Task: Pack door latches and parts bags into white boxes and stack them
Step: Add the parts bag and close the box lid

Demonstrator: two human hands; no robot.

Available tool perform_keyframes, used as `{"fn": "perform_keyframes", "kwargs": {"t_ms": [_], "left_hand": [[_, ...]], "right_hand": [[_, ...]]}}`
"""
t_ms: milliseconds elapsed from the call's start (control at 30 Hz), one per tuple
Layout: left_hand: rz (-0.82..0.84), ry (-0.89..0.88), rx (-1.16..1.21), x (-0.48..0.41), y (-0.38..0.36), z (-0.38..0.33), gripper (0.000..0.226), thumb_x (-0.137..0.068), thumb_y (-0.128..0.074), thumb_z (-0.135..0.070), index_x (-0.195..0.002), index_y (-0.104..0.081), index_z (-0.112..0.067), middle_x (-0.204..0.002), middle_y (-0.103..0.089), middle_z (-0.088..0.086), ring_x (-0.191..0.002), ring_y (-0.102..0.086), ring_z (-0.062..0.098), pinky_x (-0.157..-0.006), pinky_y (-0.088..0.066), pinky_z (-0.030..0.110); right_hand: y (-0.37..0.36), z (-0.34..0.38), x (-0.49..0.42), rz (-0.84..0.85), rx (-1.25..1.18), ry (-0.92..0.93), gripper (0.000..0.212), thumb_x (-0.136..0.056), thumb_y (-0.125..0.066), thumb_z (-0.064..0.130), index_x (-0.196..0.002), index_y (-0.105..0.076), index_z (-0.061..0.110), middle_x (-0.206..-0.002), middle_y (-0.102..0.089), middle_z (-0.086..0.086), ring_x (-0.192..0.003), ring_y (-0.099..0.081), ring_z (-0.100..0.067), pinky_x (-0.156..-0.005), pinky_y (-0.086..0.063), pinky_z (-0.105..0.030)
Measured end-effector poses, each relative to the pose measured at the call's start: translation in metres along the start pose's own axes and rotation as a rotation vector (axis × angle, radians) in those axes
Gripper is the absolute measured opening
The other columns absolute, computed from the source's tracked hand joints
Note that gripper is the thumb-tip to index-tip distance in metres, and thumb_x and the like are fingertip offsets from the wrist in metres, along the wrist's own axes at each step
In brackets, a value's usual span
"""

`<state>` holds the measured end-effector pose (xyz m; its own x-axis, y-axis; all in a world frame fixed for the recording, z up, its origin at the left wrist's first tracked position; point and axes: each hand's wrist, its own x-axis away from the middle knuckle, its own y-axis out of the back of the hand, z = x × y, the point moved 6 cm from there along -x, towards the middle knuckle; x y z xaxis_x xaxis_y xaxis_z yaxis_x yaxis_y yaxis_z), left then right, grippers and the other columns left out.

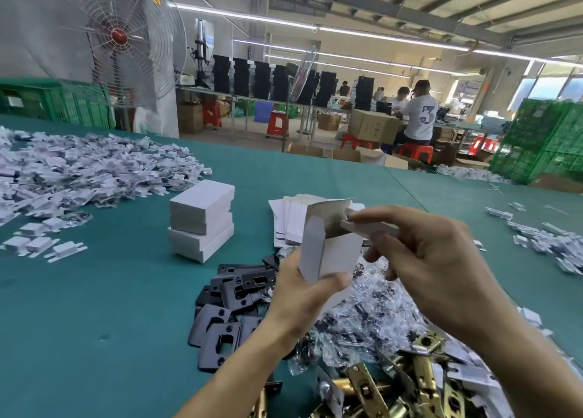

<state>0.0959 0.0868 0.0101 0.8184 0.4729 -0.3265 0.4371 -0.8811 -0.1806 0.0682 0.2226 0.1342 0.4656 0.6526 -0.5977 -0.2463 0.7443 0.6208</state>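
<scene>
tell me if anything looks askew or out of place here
Only the stack of white boxes: its top box sits slightly twisted, its edges not flush with those below. Otherwise nothing stands out.

Bare table (94, 307) open in front and front-left of box stack (202, 220); blocked behind-left of stack by white pile (79, 168), right by flat cartons (284, 222), front-right by plates (227, 307), bags (372, 310), latches (410, 383).
</scene>
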Motion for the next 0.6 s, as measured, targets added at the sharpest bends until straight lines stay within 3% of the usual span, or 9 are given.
{"fn": "perform_keyframes", "kwargs": {"t_ms": [133, 233, 400, 500, 600], "left_hand": [[0.007, -0.038, -0.089, 0.001, -0.002, 0.002, 0.038, -0.067, -0.073, -0.035, -0.104, -0.069, -0.027, -0.092, -0.064, 0.005, -0.078, -0.061, 0.013, -0.062, -0.053, 0.031], [-0.021, -0.08, -0.157, 0.002, 0.0, 0.004, 0.039, -0.069, -0.072, -0.035, -0.106, -0.066, -0.024, -0.089, -0.062, -0.003, -0.075, -0.058, 0.009, -0.057, -0.049, 0.025], [-0.075, -0.179, -0.197, 0.004, 0.001, -0.001, 0.03, -0.071, -0.071, -0.032, -0.099, -0.063, -0.026, -0.083, -0.057, -0.008, -0.069, -0.055, 0.007, -0.052, -0.044, 0.023], [-0.103, -0.196, -0.216, 0.004, 0.004, -0.002, 0.041, -0.072, -0.073, -0.029, -0.111, -0.061, -0.028, -0.088, -0.06, -0.008, -0.071, -0.057, 0.009, -0.052, -0.046, 0.023], [-0.151, -0.225, -0.272, 0.005, 0.007, -0.001, 0.045, -0.074, -0.076, -0.022, -0.114, -0.059, -0.031, -0.091, -0.059, -0.014, -0.07, -0.056, 0.006, -0.054, -0.043, 0.016]], "right_hand": [[-0.003, -0.001, -0.005, 0.049, 0.097, -0.072, 0.018, -0.095, -0.063, 0.013, -0.102, -0.056, 0.029, -0.091, -0.068, 0.009, -0.073, -0.066, -0.007, -0.065, -0.054, -0.029], [0.005, 0.006, -0.009, -0.056, 0.224, -0.031, 0.01, -0.091, -0.069, 0.014, -0.097, -0.067, 0.022, -0.087, -0.069, 0.011, -0.073, -0.064, -0.003, -0.066, -0.053, -0.024], [0.012, 0.025, -0.008, -0.215, 0.393, 0.17, 0.021, -0.084, -0.075, 0.004, -0.103, -0.077, 0.012, -0.085, -0.066, -0.004, -0.069, -0.062, -0.016, -0.062, -0.051, -0.024], [0.008, 0.032, -0.005, -0.212, 0.397, 0.234, 0.025, -0.082, -0.073, 0.003, -0.105, -0.067, 0.011, -0.078, -0.064, -0.003, -0.062, -0.061, -0.019, -0.055, -0.054, -0.034], [0.002, 0.034, -0.004, -0.197, 0.398, 0.269, 0.032, -0.079, -0.073, -0.003, -0.096, -0.049, 0.013, -0.069, -0.061, -0.005, -0.054, -0.058, -0.027, -0.045, -0.05, -0.041]]}}
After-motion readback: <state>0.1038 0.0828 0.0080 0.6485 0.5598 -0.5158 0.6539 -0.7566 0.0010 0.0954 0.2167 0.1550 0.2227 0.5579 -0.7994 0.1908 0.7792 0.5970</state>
